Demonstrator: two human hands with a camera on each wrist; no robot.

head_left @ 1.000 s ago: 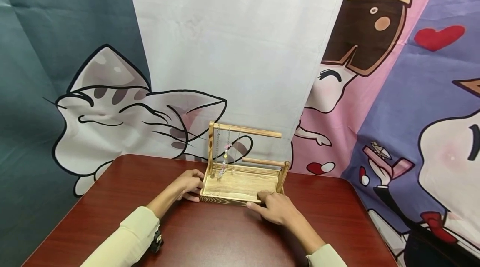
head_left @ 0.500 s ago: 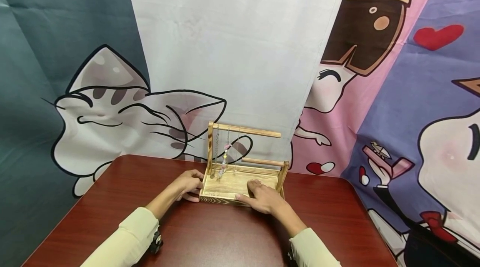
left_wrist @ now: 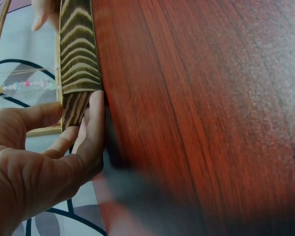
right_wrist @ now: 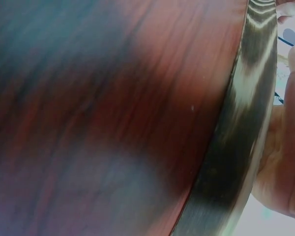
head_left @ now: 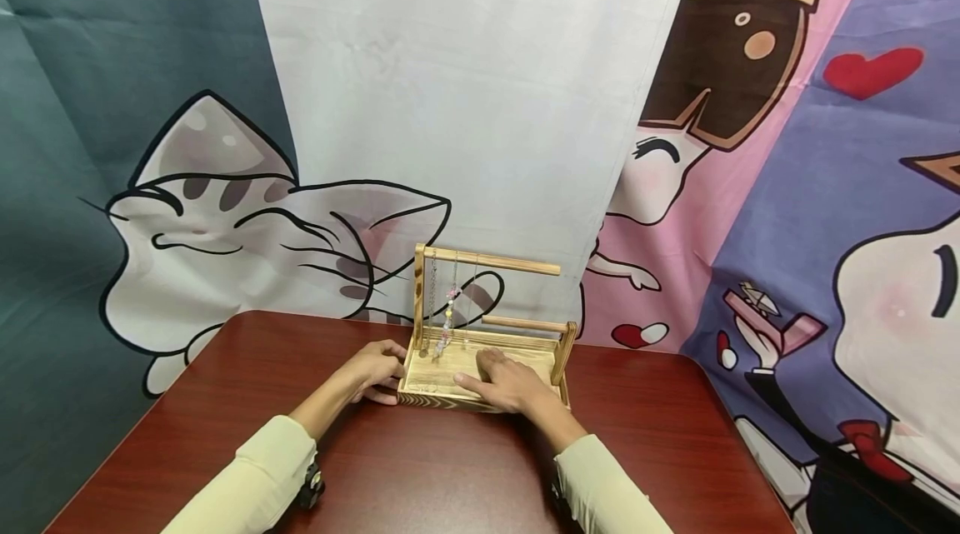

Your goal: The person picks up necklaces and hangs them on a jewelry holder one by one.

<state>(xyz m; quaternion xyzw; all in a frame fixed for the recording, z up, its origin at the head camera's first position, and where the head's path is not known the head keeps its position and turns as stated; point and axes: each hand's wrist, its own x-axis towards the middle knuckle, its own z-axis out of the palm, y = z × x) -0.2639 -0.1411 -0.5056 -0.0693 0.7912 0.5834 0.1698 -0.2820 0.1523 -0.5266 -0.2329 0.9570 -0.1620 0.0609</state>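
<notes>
A light wooden jewelry stand (head_left: 448, 402) with a shallow tray base and two rods stands on the table. Several thin necklaces hang from its upper rod, one with pink and yellow beads (head_left: 448, 314). My left hand (head_left: 378, 371) grips the tray's left end; in the left wrist view its thumb and fingers pinch around the dark-grained front corner (left_wrist: 74, 109). Over the right half of the tray lies my right hand (head_left: 506, 384), palm down, fingers reaching in past the front wall (right_wrist: 236, 123). Its fingertips are mostly hidden in the head view.
The reddish-brown table (head_left: 420, 476) runs out on both sides of the stand. Close behind its back edge hangs a printed cloth backdrop (head_left: 465, 101) with cartoon figures. A dark wrist device (head_left: 311, 487) sits under the left cuff.
My right hand has slid left across the tray, from its right front corner toward the middle. The left hand and the stand stay in place.
</notes>
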